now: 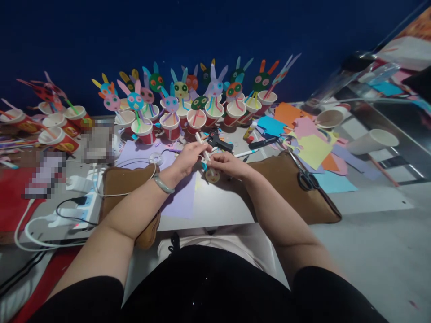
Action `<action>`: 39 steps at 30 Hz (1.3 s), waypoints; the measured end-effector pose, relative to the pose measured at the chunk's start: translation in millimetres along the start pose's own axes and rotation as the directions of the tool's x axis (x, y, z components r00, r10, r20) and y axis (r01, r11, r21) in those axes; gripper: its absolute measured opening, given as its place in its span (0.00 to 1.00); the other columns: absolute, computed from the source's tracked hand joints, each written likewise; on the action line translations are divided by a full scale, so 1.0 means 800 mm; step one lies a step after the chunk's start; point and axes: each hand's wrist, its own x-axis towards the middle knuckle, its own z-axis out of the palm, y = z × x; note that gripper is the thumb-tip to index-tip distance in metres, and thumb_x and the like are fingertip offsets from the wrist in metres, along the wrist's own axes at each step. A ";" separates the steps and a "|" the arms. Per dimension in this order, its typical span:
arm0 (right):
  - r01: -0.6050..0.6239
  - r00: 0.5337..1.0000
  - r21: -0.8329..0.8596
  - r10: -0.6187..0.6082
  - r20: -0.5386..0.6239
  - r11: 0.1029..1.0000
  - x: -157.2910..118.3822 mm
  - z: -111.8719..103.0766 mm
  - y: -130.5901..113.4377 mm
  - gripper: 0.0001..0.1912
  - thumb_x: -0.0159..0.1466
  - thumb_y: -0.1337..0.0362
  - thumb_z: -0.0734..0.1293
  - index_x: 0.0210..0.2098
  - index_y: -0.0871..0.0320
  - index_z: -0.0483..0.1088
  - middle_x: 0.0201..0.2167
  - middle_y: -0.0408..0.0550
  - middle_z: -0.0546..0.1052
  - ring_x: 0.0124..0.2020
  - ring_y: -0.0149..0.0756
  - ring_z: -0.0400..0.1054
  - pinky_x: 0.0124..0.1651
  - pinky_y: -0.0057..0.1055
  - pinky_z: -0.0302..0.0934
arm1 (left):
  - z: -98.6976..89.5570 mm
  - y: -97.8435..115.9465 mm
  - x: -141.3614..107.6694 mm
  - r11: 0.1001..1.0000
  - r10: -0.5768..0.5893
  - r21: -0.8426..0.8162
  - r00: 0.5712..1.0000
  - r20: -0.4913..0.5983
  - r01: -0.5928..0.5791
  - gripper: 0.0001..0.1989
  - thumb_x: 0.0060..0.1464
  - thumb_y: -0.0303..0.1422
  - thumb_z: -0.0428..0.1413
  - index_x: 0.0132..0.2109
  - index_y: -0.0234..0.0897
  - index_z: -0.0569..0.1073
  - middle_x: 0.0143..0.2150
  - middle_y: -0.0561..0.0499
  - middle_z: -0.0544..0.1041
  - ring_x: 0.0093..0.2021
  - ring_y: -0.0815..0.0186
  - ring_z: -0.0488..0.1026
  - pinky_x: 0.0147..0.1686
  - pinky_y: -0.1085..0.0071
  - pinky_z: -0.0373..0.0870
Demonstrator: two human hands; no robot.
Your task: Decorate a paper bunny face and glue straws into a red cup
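1. Your table spans the view, with a dark blue wall behind it.
2. Two brown pads lie on it: the left pad reaches beneath your left forearm, the right pad lies beside your right one.
3. Beyond your hands stand red-and-white paper cups, many bearing paper rabbit heads whose ears point mostly upward.
4. Cut colored paper is heaped to your right; a purple sheet lies partly under your left hand.
5. Your left hand, a bangle at its wrist, has thumb and fingers drawn together, pinching the white stick; its far end juts past them.
6. Your right hand has thumb and forefinger pinching the same stick near its lower end, the other fingers curled inward.
7. Scissors rest on the right pad, blades pointing away from you and leftward.
8. A black glue gun lies just beyond your fingertips.
9. The white stick is between your hands, above the table's middle. Its long axis slants: the far end points toward the cups and slightly left, the near end back toward you and right.
10. A small round cream face sits just below your right fingertips; whether it is joined to the stick, you cannot tell.
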 end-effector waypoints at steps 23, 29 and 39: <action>-0.017 0.999 -0.999 -0.040 -0.018 0.030 0.128 -0.005 -0.046 0.16 0.68 0.69 0.60 0.45 0.65 0.80 0.42 0.66 0.82 0.44 0.50 0.77 0.42 0.36 0.63 | -0.014 0.027 0.014 0.951 0.033 -0.283 0.953 -0.303 -0.123 0.09 0.67 0.23 0.44 0.39 0.37 0.66 0.19 0.64 0.57 0.13 0.79 0.50 0.15 0.80 0.43; 0.183 0.814 -0.692 -0.502 -0.291 0.698 0.075 -0.012 -0.043 0.13 0.67 0.56 0.67 0.37 0.59 0.77 0.30 0.48 0.79 0.29 0.31 0.68 0.34 0.28 0.57 | -0.013 0.033 0.012 0.943 0.021 -0.313 0.956 -0.291 -0.116 0.09 0.69 0.28 0.44 0.38 0.38 0.65 0.20 0.63 0.57 0.13 0.79 0.50 0.15 0.80 0.43; 0.170 0.871 0.322 0.010 -0.491 0.932 0.036 -0.015 -0.033 0.27 0.46 0.45 0.80 0.24 0.57 0.66 0.12 0.31 0.57 0.15 0.20 0.45 0.18 0.23 0.38 | -0.005 0.018 -0.002 0.963 -0.184 -0.160 0.962 0.204 0.218 0.11 0.67 0.26 0.47 0.38 0.30 0.72 0.29 0.45 0.80 0.27 0.69 0.78 0.33 0.73 0.76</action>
